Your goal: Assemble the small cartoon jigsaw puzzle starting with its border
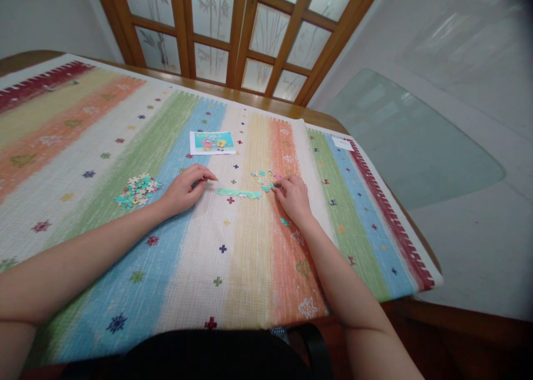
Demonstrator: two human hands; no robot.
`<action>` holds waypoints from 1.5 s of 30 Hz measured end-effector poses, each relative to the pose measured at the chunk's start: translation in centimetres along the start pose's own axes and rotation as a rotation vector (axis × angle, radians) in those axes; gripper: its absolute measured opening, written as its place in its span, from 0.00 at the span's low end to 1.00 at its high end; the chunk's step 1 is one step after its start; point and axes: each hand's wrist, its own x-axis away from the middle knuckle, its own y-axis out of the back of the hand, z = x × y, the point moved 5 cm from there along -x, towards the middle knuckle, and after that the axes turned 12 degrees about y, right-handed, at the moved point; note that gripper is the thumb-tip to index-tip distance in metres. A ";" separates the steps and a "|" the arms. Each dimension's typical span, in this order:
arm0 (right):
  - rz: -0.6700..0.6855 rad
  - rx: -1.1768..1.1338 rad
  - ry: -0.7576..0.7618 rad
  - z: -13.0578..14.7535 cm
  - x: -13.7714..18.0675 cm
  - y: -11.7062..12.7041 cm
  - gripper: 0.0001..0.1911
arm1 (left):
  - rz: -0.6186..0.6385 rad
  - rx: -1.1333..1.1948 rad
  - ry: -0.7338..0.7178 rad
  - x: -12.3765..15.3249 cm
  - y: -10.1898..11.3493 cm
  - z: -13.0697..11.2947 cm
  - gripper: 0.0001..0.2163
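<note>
Where a striped cloth [83,147] covers the desk [258,100] before wood-framed glass doors [233,30], a teal puzzle pile [137,191] lies left. The left hand [185,188] rests released beside a joined strip [239,193]. The right hand [293,197] touches loose pieces [266,179], grip unclear.

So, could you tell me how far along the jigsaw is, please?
Early days. Done: one short joined strip lies on the cloth. In hand: the right hand touches a small cluster of pieces at the strip's end; the left hand rests near its other end. Left: the pile of loose pieces and a stray piece, unplaced.
</note>
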 end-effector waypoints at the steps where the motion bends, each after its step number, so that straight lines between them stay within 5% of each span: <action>1: -0.008 -0.008 -0.004 -0.1 0.0 0.0 0.07 | -0.001 -0.001 -0.004 0.0 0.0 0.0 0.11; 16: -0.024 -0.061 -0.023 -0.9 0.2 0.3 0.06 | 0.006 -0.009 0.024 -0.1 0.0 -0.1 0.10; 26: 0.022 -0.033 -0.035 -1.8 0.4 1.0 0.16 | 0.016 -0.004 0.037 -0.2 0.0 -0.1 0.10; 45: 0.074 0.000 0.008 -1.0 0.5 0.5 0.13 | 0.012 -0.003 0.011 -0.1 0.0 -0.2 0.11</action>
